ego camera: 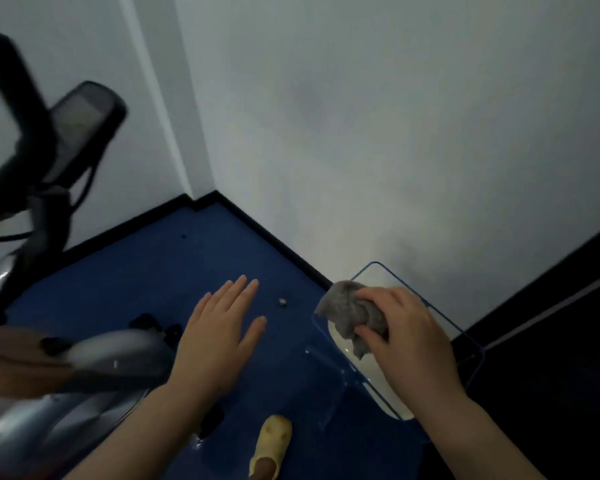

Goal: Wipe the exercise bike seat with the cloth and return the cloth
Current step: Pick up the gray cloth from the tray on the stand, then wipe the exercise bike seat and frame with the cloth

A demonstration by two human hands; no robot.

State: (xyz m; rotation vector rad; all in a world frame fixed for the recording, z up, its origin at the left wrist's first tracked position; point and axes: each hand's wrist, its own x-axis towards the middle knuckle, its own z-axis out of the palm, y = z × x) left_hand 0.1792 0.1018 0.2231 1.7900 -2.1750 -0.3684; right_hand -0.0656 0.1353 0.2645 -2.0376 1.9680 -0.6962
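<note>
At lower right my right hand [404, 336] grips the crumpled grey cloth [349, 315] above the clear blue-rimmed plastic bin [471, 344], my left hand [219, 332] spread empty at centre; released off-centre, it could snag the rim.

Room corner. Two pale grey-white walls [378, 133] are meeting at a projecting vertical edge, with a black skirting board [271, 233] running along their base. A deep blue floor [174, 268] is spreading below. A dark panel [551, 306] is bordering the right side. Dim, even light is falling throughout.
</note>
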